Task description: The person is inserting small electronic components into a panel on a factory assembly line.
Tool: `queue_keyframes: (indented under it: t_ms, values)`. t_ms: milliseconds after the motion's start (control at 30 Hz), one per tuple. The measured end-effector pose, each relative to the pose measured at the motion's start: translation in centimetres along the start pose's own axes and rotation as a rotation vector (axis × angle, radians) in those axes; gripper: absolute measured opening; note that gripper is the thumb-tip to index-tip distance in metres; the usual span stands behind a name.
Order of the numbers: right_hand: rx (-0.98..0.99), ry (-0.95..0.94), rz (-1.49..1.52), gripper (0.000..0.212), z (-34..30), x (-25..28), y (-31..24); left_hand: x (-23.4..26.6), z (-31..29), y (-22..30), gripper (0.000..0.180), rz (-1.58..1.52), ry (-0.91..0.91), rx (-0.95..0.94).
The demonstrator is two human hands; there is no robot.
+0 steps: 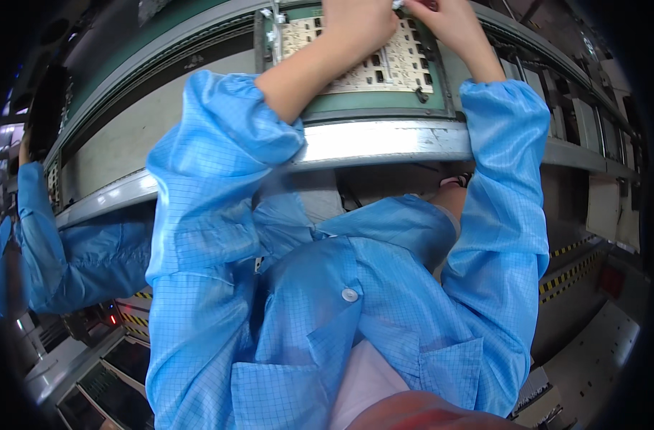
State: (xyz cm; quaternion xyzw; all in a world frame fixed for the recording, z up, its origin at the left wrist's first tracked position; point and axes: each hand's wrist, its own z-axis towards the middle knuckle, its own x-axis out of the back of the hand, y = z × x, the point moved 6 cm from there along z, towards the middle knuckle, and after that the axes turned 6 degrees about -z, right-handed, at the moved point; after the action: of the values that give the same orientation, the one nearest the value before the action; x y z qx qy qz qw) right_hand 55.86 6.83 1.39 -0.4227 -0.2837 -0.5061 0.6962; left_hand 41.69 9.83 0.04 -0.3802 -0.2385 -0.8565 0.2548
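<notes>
A cream circuit board panel (348,80) with rows of black components lies in a dark-edged green carrier (356,104). Over its upper middle is my left hand (359,27), its back showing and its fingers largely cut off by the top edge. My right hand (447,20) is closed above the panel's upper right, thumb and fingers drawn together. A small white part (398,4) shows at its thumb tip, between the two hands. White connectors (271,25) stand along the panel's left side.
A shiny metal rail (384,141) runs in front of the carrier, along the conveyor line. At the left, another person's blue sleeve (37,197) reaches to the same line. Yellow-black striped tape (570,276) marks the lower right, near metal equipment (592,351).
</notes>
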Motion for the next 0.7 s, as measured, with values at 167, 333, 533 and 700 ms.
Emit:
queue_keyframes:
  t_ms: [167, 333, 533, 700]
  values:
    - [0.226, 0.087, -0.097, 0.018, -0.4, -0.7, -0.5, 0.0, -0.4, -0.3, 0.016, -0.007, 0.005, -0.018]
    - [0.271, 0.012, -0.08, 0.022, 0.3, -1.8, 0.9, -0.3, -0.9, -1.7, 0.016, -0.059, 0.057, -0.036]
    - [0.271, -0.013, -0.04, 0.022, 0.2, -1.2, 0.2, 4.1, 0.8, -4.8, 0.033, -0.201, -0.168, 0.036]
    - [0.252, 0.019, 0.162, 0.024, 1.1, -2.9, 1.5, 11.4, -1.3, -10.0, 0.025, -0.359, -0.12, 0.136]
